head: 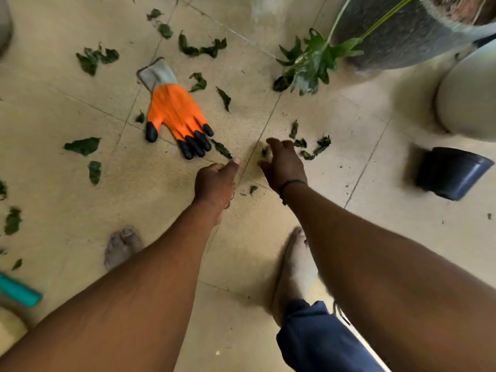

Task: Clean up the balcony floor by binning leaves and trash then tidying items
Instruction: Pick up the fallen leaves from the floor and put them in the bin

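Dark green leaves litter the beige tiled floor (308, 108), among them a cluster (316, 147) just right of my hands and a single leaf (222, 149) by the glove's fingertips. My right hand (281, 165) hovers low over the floor with fingers spread and bent; a small leaf scrap (264, 151) lies between its thumb and fingers, not visibly gripped. My left hand (214, 183) is beside it, fingers curled under and thumb pointing forward; nothing shows in it. An orange gardening glove (174, 108) with black fingertips lies flat on the floor, up and to the left.
A black plastic pot (451, 173) lies on its side at right. A big grey planter (402, 36) and a white pot (469, 95) stand at the back right, a green plant leaf (314, 60) drooping before them. A teal handle (18, 289) pokes in at left. My bare feet stand below.
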